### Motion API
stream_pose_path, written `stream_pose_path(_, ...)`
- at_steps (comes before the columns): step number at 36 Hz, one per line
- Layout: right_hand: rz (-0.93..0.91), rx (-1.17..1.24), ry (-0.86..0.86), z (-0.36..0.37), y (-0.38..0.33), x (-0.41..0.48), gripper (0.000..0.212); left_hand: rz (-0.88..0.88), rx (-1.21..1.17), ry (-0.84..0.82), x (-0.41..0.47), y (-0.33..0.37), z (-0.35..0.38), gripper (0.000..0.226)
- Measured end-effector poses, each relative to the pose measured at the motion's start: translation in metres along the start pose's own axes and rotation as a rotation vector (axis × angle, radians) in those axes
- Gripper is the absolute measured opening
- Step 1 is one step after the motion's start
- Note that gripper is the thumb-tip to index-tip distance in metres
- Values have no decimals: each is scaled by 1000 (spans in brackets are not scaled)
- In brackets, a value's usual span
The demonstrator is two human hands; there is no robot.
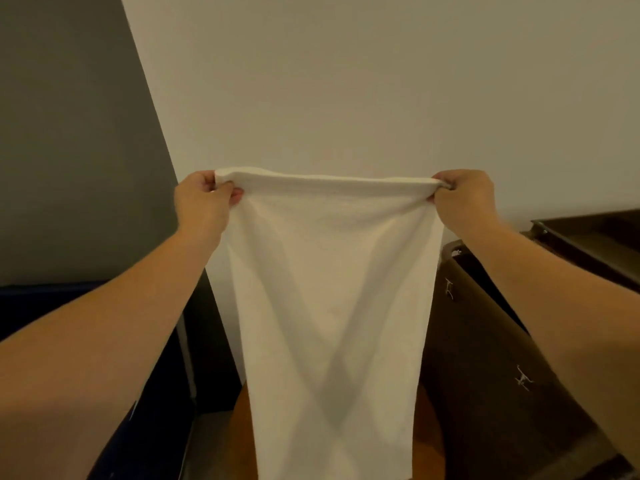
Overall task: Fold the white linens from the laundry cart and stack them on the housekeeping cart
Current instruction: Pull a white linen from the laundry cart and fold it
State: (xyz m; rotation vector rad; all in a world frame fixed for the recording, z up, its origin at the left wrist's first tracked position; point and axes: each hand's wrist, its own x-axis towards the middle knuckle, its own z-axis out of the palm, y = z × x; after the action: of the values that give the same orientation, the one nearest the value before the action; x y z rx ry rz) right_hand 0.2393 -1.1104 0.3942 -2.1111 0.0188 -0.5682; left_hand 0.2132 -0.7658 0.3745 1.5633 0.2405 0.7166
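A white towel (332,289) hangs straight down in front of me, stretched flat between both hands. My left hand (202,197) pinches its upper left corner. My right hand (462,195) pinches its upper right corner. The top edge runs nearly level at chest height against a pale wall. The towel's lower end drops out of the bottom of the frame, so its full length is hidden.
A dark brown cart (491,358) with a fabric side stands at the right, with a dark shelf or tray (588,237) above it. A dark blue bin (41,306) sits at the left behind my forearm. An orange-brown floor patch (426,427) shows below.
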Motion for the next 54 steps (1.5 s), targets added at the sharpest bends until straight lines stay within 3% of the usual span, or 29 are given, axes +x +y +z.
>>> stream_pose_path(9, 177, -225, -116, 101, 74, 40, 26, -188, 51, -109, 61, -129, 28, 15)
stream_pose_path(18, 342, -297, -254, 166, 176, 1, 24, -373, 227, -232, 28, -250, 19, 18)
stream_pose_path(33, 459, -412, -509, 174, 265, -138, 22, -537, 505, -326, -123, -331, -36, 8)
stream_pose_path(39, 471, -406, -593, 182, 321, -210, 23, -659, 507, -351, -191, -376, -62, 20)
stream_pose_path(42, 497, -416, -647, 187, 354, -240, 28, -649, 534, -403, -217, -398, -73, 37)
stream_pose_path(47, 501, -550, -799, 189, 391, -273, 30, -731, 697, -536, -243, -424, -78, 35)
stream_pose_path(51, 596, -530, -1018, 193, 396, -275, 27, -778, 760, -512, -244, -431, -73, 32)
stream_pose_path(54, 649, -546, -922, 203, 399, -267, 20, -724, 781, -466, -232, -436, -68, 25)
